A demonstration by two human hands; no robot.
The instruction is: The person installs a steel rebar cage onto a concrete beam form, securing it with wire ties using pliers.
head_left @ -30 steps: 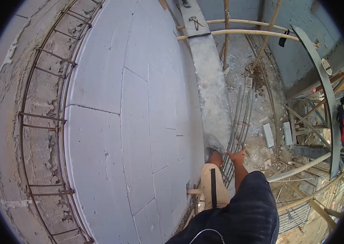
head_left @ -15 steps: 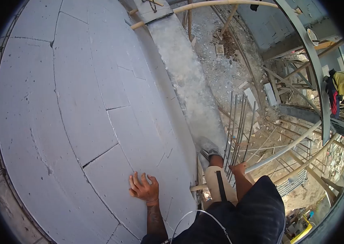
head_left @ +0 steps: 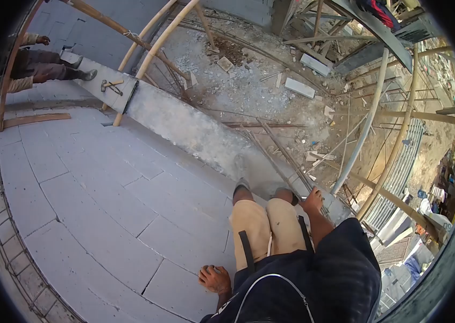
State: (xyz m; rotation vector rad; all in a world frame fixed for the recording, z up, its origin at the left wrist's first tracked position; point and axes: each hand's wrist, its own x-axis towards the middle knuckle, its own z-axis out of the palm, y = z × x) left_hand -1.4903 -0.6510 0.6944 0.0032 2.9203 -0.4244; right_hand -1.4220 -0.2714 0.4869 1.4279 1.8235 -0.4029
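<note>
My left hand (head_left: pixel 215 279) rests against the grey block wall (head_left: pixel 104 215), its fingers bent and apart, with nothing in them. To the right, my right hand (head_left: pixel 312 200) is closed around steel rebar rods (head_left: pixel 281 148) that rise beside the ledge; the fingers partly hide where they hold. Both my feet stand on the dusty concrete ledge (head_left: pixel 184 126) that runs along the foot of the wall. Farther along the ledge, a hammer (head_left: pixel 112 84) lies on a board by dark pliers-like tools, apart from both hands.
Another person's legs (head_left: pixel 50 65) and boots are at the ledge's far left end. Bamboo poles (head_left: pixel 157 40) cross the ledge there. Below lies rubble-strewn ground (head_left: pixel 227 86) with pale blocks (head_left: pixel 299 88). A grey pipe (head_left: pixel 367 124) and more poles stand right of me.
My view has swung, bringing the other person and hammer into sight. A second foot of mine now shows on the ledge. My left hand sits lower and closer to my body; my right stays at the rods.
</note>
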